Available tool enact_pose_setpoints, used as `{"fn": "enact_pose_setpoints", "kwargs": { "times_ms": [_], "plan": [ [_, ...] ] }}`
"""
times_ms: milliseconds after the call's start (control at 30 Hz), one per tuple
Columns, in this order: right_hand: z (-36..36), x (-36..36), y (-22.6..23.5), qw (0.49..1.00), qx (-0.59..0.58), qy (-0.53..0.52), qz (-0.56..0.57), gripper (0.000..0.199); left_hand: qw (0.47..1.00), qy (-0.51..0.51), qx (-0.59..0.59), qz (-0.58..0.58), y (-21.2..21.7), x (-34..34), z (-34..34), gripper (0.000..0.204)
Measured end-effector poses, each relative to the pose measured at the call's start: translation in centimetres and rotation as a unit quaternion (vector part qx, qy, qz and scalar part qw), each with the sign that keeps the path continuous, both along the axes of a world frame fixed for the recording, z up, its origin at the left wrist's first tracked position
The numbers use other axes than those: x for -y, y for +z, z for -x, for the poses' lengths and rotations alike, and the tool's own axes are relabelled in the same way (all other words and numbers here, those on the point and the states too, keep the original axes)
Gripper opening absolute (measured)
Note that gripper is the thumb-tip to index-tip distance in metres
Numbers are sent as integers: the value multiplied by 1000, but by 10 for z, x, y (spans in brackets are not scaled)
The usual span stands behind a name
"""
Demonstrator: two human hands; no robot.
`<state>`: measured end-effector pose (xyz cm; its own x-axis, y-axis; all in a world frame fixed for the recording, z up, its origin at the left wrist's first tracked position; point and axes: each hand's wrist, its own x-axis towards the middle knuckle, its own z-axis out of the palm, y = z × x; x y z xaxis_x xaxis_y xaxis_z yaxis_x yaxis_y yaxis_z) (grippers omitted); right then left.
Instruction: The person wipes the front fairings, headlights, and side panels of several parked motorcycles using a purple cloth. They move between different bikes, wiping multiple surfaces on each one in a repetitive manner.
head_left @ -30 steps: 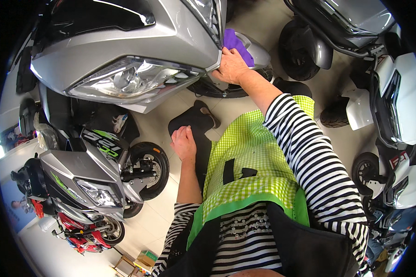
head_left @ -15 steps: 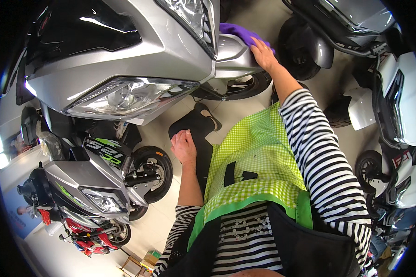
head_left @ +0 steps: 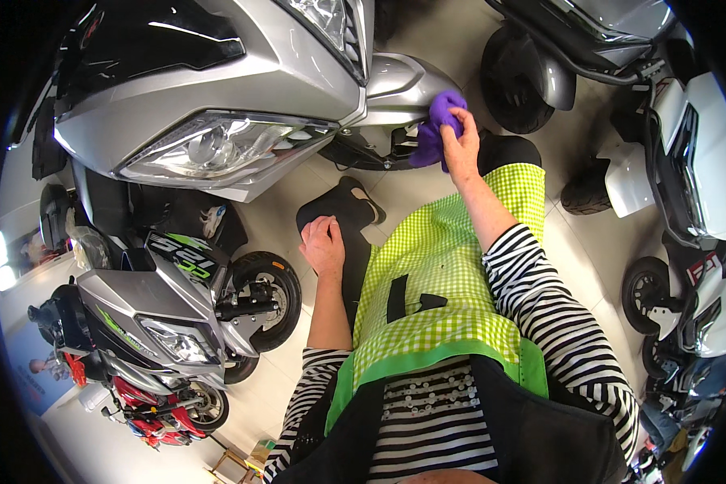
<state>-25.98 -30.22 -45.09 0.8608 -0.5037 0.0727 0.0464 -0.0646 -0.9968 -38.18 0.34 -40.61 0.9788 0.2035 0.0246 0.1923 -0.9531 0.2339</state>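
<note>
My right hand (head_left: 462, 147) grips a bunched purple cloth (head_left: 438, 129) beside the silver front fender (head_left: 407, 85) of a large silver motor scooter. The cloth hangs at the fender's edge, against the front tyre (head_left: 371, 160); where exactly it touches is hard to see. My left hand (head_left: 323, 246) holds nothing and lies on my dark-trousered knee, its fingers resting flat. Above it is the scooter's clear headlight (head_left: 218, 152), set in the silver front panel (head_left: 298, 73).
A grey scooter with a dark wheel (head_left: 515, 85) stands at the upper right, and white scooters (head_left: 706, 153) line the right side. To the left are a smaller silver motorcycle (head_left: 165, 315) and a red one (head_left: 149, 403). My green checked apron (head_left: 440, 274) covers my lap.
My right hand has drawn the cloth back toward me, from the top of the fender down to its near edge, and the cloth is now bunched. The left hand stays on the knee.
</note>
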Motion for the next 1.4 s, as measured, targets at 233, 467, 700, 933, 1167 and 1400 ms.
{"fn": "enact_pose_setpoints", "kwargs": {
  "times_ms": [233, 467, 700, 933, 1167, 1400],
  "plan": [
    [-45, -40, 88, 892, 24, 221, 393, 39, 999, 22, 0, 27, -1, -6, 5, 16],
    [-47, -33, 71, 780, 9, 300, 550, 48, 1000, 15, -4, 15, -3, -10, 10, 17],
    [-24, 65, 30, 692, -285, 292, 596, 34, 1000, 25, -4, 3, -4, -12, 11, 17],
    [17, 111, -10, 886, -218, 146, 383, 46, 1000, 14, -9, 7, -2, -8, 7, 15],
    [44, 98, 14, 931, -136, 177, -290, 44, 1000, 7, -17, -6, 2, -2, 3, 16],
    [88, 63, 38, 701, -227, 273, -618, 38, 1000, -13, -23, 6, 7, 4, 6, 23]
  ]
}}
